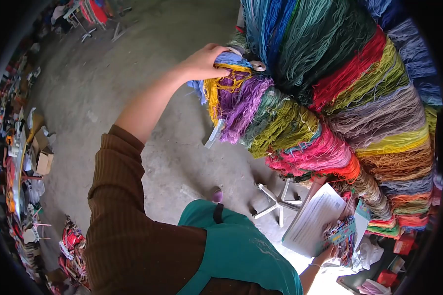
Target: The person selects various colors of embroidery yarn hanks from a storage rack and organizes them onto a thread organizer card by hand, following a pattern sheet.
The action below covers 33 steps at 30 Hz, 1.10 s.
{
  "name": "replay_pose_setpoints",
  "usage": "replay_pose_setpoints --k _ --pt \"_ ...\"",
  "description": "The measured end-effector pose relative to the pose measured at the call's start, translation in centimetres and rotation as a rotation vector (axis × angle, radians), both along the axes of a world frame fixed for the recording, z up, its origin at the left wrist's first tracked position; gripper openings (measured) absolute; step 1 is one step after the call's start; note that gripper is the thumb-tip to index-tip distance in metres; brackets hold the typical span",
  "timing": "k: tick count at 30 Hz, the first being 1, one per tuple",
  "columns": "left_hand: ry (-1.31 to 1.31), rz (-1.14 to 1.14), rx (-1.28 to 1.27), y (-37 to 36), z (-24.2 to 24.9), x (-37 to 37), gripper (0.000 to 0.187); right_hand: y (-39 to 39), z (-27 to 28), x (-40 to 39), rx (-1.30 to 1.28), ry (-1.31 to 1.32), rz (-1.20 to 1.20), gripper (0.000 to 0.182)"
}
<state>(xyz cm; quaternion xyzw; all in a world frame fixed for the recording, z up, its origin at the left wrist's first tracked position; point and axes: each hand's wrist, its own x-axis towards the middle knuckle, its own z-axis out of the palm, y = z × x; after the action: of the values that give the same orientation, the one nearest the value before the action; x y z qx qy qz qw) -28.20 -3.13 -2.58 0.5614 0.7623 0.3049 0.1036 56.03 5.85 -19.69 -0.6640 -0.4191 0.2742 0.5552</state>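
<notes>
My left hand (204, 61) is curled around the near end of a hanging row of yarn hanks, with light blue yarn (231, 60) and golden yellow yarn (211, 93) at its fingers. Purple yarn (248, 96) and olive green yarn (288, 128) hang further along the same row. Low on the right, my right hand (325, 255) is closed at the lower edge of a card with many coloured thread samples (342, 233). Its fingertips are partly hidden. A printed white sheet (317, 214) lies beside the card.
A second row of yarn hanks (379, 118) hangs behind the first. The white wheeled base of a chair (279, 202) stands on the concrete floor (172, 162). Cluttered materials and a cardboard box (44, 162) line the left side. A plastic bag (368, 253) sits near my right hand.
</notes>
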Motion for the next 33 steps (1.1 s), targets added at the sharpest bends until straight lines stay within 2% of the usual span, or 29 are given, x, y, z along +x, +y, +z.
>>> replay_pose_setpoints --k 2,6,11,13,15,17,19,20,22,24,26,27,30,31,33 --pt "0.058 -0.027 -0.012 0.4 -0.4 -0.6 0.066 0.2 -0.6 0.8 0.011 0.007 0.005 0.014" --pt "0.069 -0.072 -0.068 -0.3 1.6 -1.8 0.047 0.4 -0.6 1.2 0.022 -0.041 0.06 0.012" --pt "0.225 -0.13 -0.015 0.7 1.3 -2.8 0.044 0.4 -0.2 0.4 0.049 -0.093 0.044 0.008" --pt "0.238 -0.122 -0.017 0.9 0.7 -3.2 0.044 0.4 -0.7 1.5 0.0 -0.111 0.09 0.025" --pt "0.173 -0.072 0.048 1.2 -0.3 -3.2 0.044 0.5 -1.1 2.0 -0.031 -0.091 0.064 0.025" --pt "0.087 -0.038 -0.029 0.8 -0.3 -2.8 0.049 0.7 -1.3 2.4 -0.06 -0.071 0.036 0.025" --pt "-0.226 -0.05 -0.03 -0.1 0.1 -1.7 0.063 0.7 -1.8 3.1 -0.045 0.0 0.096 0.024" --pt "-0.237 -0.043 -0.072 -0.3 0.3 -1.2 0.086 0.8 -2.0 3.5 -0.044 -0.002 0.098 0.024" --pt "-0.024 0.005 0.062 -0.9 -0.7 0.7 0.097 1.1 -2.2 3.8 -0.072 0.013 0.101 0.023" --pt "0.033 0.027 0.135 -1.3 -1.5 1.7 0.103 1.1 -2.3 3.8 -0.065 0.008 0.106 0.022" --pt "0.426 0.024 0.165 -1.4 -2.2 2.2 0.099 0.7 -1.8 3.8 -0.059 -0.003 0.103 0.022" --pt "0.457 0.048 0.174 -1.4 -2.4 2.2 0.088 0.8 -1.9 3.8 -0.064 0.021 0.108 0.023" --pt "0.333 0.0 0.178 -1.0 -2.6 1.1 0.078 0.9 -2.1 3.9 -0.071 0.005 0.102 0.023" --pt "0.342 -0.007 0.255 -0.9 -2.6 0.7 0.068 1.0 -2.0 3.9 -0.074 -0.034 0.096 0.024" --pt "0.304 -0.023 0.226 -0.6 -2.0 -0.1 0.064 1.1 -2.3 4.0 -0.069 -0.019 0.094 0.024"
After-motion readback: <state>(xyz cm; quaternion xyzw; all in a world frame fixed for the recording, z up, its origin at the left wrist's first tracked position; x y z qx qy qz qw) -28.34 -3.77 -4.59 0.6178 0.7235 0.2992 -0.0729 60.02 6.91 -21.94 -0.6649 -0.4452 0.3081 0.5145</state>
